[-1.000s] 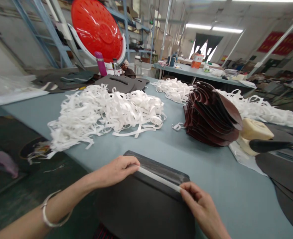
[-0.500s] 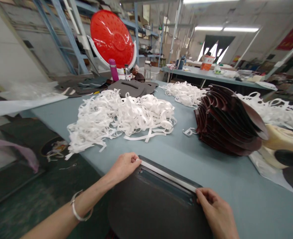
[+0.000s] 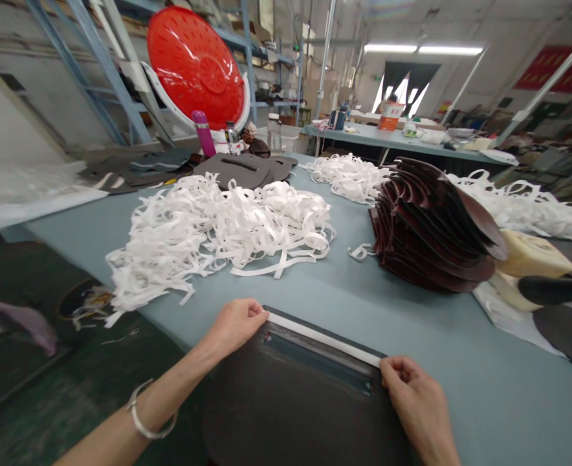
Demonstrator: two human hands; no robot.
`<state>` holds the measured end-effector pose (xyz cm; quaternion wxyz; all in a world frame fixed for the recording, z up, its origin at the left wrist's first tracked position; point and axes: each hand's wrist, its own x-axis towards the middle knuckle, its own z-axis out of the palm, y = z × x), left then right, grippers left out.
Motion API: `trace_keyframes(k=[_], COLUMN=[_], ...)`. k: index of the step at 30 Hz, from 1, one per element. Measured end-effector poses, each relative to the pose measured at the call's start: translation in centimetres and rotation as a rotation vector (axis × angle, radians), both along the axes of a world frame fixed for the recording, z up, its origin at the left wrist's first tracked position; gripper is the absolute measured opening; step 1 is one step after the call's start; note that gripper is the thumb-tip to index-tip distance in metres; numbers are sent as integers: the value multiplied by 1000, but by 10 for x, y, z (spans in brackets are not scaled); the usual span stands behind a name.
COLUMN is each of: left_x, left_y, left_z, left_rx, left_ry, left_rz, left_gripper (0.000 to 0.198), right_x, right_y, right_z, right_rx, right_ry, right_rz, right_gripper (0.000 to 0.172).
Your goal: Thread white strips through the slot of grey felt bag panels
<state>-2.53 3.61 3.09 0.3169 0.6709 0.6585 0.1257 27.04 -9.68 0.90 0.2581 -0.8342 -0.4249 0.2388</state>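
A dark grey panel [image 3: 296, 414] with rounded lower corners and a long slot lies at the table's near edge. Along its straight far edge runs a white strip of tape [image 3: 322, 338], stretched flat between my hands. My left hand [image 3: 240, 327] pinches the strip's left end at the panel's far left corner. At the other end, my right hand [image 3: 415, 395] pinches the tape by the right corner, thumb and forefinger together. Beyond the panel sits a big tangled pile of white strips [image 3: 266, 223].
A stack of dark brown panels [image 3: 426, 233] stands at the right, beside a yellowish block [image 3: 533, 259] and a black handle [image 3: 552, 290]. More white strips [image 3: 349, 176] lie behind. Grey panels [image 3: 237, 169], a purple bottle [image 3: 203, 134] and a red basin [image 3: 196, 65] are at the back.
The white strip now lies flatter and closer to the panel's far edge. Both hands keep their pinch on its ends; the camera view has shifted slightly.
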Motion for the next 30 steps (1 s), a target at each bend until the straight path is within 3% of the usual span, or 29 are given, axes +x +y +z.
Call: trace_keyframes(k=[6, 10, 13, 16, 22, 25, 28, 30], left_x=[0, -1, 1, 3, 5, 7, 12, 17], left_y=[2, -4, -17, -32, -57, -61, -53, -42], left_z=[-8, -22, -30, -33, -34, -33, -31, -30], left_rx=[-14, 195, 448, 639, 732, 712, 687, 674], left_ry=[122, 150, 194, 330, 528, 523, 478, 439], left_rz=[-36, -37, -183, -342, -527, -516, -489, -492], left_gripper=[31, 34, 24, 28, 47, 50, 49, 46], right_x=[-7, -8, -8, -8, -11, -20, -35, -46], right_y=[2, 2, 2, 3, 1, -3, -1, 5], right_z=[11, 10, 8, 8, 1, -4, -4, -1], right_rx=[64, 103, 98, 80, 48, 129, 266, 310], right_ry=[13, 12, -3, -15, -250, -473, -583, -611], right_rz=[-34, -62, -75, -65, -27, 113, 374, 492], right_gripper=[22, 18, 16, 16, 7, 22, 37, 36])
